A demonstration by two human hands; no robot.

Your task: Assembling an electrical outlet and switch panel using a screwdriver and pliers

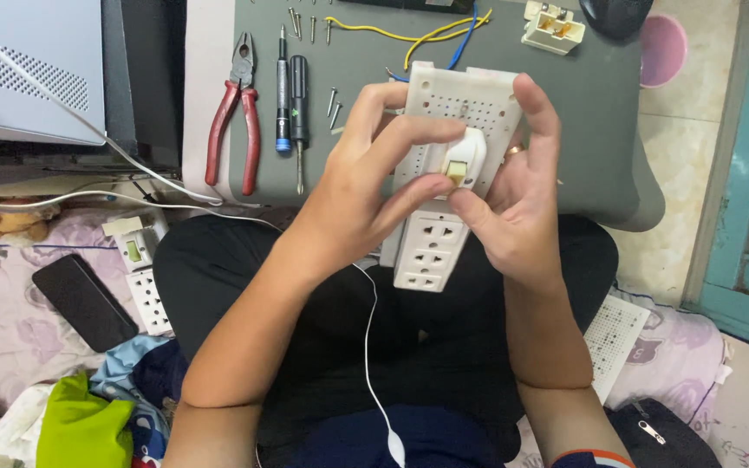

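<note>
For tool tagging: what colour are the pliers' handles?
Red, on the pliers; seen best in the head view.

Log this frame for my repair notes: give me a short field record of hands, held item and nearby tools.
left hand: fingers on small white switch module
right hand: grips white power strip, thumb on module
power strip: perforated back plate up, sockets toward lap
tools: red-handled pliers, two screwdrivers, loose screws on grey mat
wires: yellow and blue wires above strip
</note>
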